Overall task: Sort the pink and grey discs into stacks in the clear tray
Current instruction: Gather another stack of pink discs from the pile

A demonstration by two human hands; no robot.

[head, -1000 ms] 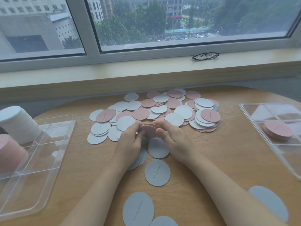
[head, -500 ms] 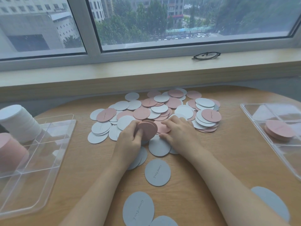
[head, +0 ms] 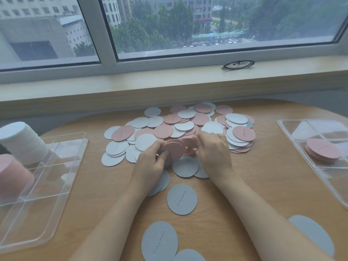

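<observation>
We see our left hand gripping a small stack of pink discs on edge, while our right hand pinches another pink disc just beside it. A mixed pile of pink and grey discs covers the desk behind. The left clear tray holds a tall white stack and a pink stack; the right tray holds a short pink stack.

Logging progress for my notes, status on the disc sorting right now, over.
Left hand grips small pink stack. Right hand pinches another pink disc beside it. Loose pile behind. Nothing in the way.
</observation>
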